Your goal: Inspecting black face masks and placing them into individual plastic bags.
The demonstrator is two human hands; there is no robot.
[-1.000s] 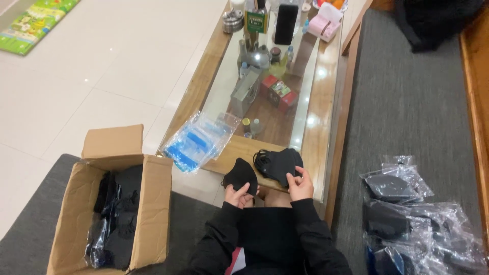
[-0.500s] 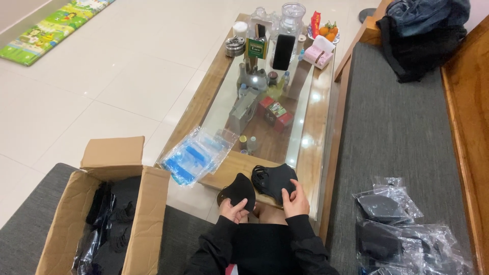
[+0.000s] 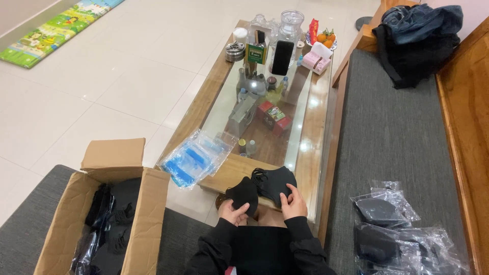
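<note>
Black masks, brown cardboard box, grey sofa cushion.

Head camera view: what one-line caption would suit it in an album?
Both hands, left and right, hold black face masks at a glass-topped table.

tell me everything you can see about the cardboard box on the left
The cardboard box is plain brown and stands open-topped on a grey cushion, left of the person's knees. One flap stands up at the far end; the side flaps splay outward. It looks like corrugated card, slightly worn at the edges. Inside lie black masks, some in clear plastic wrap that glints along the left wall. Neither hand touches it; its lower part is cut off by the frame.
</note>
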